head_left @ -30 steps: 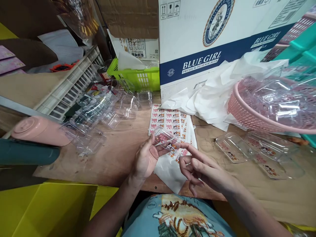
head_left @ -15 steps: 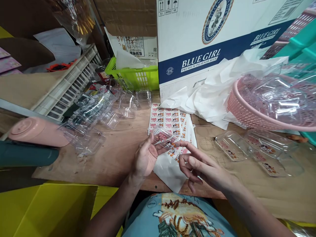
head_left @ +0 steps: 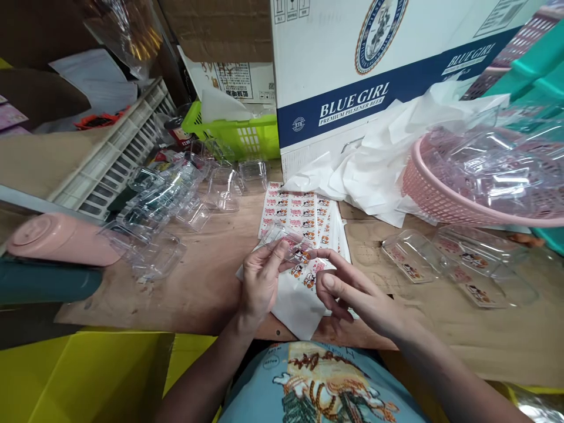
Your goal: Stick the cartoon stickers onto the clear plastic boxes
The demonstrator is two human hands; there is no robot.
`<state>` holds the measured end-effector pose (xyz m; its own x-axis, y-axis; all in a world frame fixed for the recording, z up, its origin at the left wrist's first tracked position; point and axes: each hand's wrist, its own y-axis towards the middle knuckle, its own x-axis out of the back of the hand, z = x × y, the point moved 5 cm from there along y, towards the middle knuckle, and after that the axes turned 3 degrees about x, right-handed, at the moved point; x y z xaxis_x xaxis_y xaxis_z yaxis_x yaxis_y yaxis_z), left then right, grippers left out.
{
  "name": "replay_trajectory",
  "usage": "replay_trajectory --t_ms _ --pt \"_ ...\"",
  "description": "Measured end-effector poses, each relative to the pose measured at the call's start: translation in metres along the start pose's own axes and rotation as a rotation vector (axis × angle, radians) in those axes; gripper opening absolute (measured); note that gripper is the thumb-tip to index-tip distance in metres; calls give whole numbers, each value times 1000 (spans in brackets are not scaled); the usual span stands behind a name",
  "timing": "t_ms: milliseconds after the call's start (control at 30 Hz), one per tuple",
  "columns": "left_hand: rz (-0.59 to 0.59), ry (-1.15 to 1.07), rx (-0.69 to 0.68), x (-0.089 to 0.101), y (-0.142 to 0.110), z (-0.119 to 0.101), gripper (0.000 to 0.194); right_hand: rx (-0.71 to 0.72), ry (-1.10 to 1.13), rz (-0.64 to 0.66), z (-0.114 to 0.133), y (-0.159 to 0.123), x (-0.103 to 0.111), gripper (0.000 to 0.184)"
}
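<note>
My left hand (head_left: 263, 273) is closed on a small clear plastic box (head_left: 282, 238), its thumb on top and fingers underneath. A sticker with pink lettering and an orange-and-white cartoon cat shows at the box's near right end. My right hand (head_left: 348, 285) stretches its index finger to that end, the tip at or very near the sticker. Its other fingers are loosely bent and apart, with nothing in them. Beneath both hands lies a fanned stack of sticker sheets (head_left: 291, 208), with a blank white backing sheet (head_left: 297, 308) at the front.
Clear boxes bearing stickers (head_left: 408, 258) lie at right, below a pink basket (head_left: 434, 197) filled with more. Loose clear boxes (head_left: 158, 255) pile up at left beside a pink bottle (head_left: 66, 241). Crumpled white paper (head_left: 374, 170) and a beer carton (head_left: 343, 70) stand behind.
My left thumb and fingers have closed further over the clear box, and the box has shifted slightly left. My right index finger stays at its right end. The view has moved slightly.
</note>
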<state>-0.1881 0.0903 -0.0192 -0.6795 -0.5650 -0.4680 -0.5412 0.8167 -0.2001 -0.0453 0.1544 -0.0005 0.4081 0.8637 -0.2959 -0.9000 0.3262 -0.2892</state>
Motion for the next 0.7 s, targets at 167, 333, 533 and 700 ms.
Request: replay_trajectory --t_ms 167,333,533,700 --pt "-70 11 -43 0 -1 8 19 53 -347 -143 1 -4 0 55" --pt "-116 -63 -88 -1 -1 10 16 444 -1167 -438 4 -13 -12 64" --pt "-117 -130 -56 -10 -10 -3 9 704 -1387 -502 13 -18 -15 56" --pt "30 -147 76 -41 -21 4 17 662 -863 -527 27 -24 13 68"
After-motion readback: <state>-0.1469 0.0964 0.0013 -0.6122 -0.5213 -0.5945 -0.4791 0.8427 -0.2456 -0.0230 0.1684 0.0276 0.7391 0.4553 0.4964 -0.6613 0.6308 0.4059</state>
